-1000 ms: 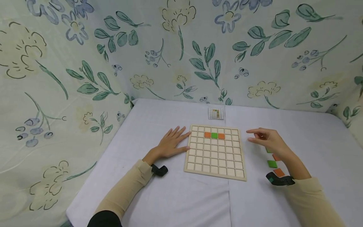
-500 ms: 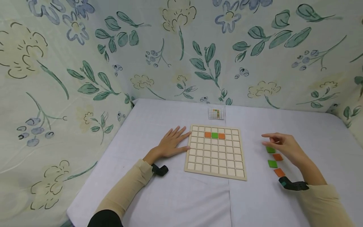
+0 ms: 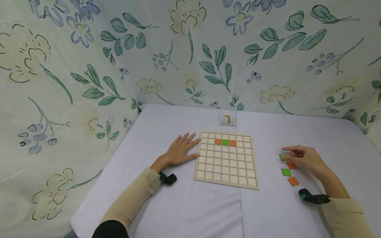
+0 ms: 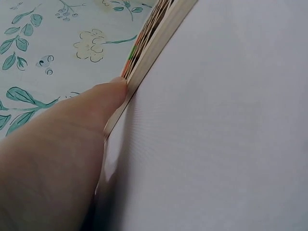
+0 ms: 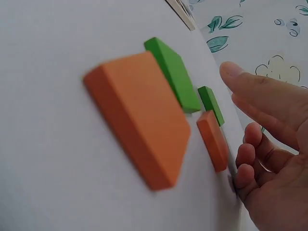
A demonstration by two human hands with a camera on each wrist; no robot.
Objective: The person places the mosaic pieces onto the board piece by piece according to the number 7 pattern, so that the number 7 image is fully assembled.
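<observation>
My left hand (image 3: 180, 150) lies with spread fingers at the left edge of a wooden grid board (image 3: 225, 162), its thumb against the rim in the left wrist view. Two orange tiles and a green tile (image 3: 225, 142) between them sit in a row near the board's top. To the right, my right hand (image 3: 308, 160) hovers over the far green tile (image 3: 282, 157), thumb and index finger extended and apart, the other fingers curled, nothing held. Nearer lie an orange tile (image 3: 291, 165), a second green tile (image 3: 286, 172) and another orange tile (image 5: 139, 106), large in the right wrist view.
A small card with a coloured grid pattern (image 3: 227, 119) lies behind the board. White cloth (image 3: 208, 211) covers the table, with a fold running toward the front. A floral curtain (image 3: 190, 66) hangs behind and at the left.
My right hand has moved from beside the board rightward and toward the front, to the loose tiles, uncovering the nearer ones. The left hand and the board have stayed put.
</observation>
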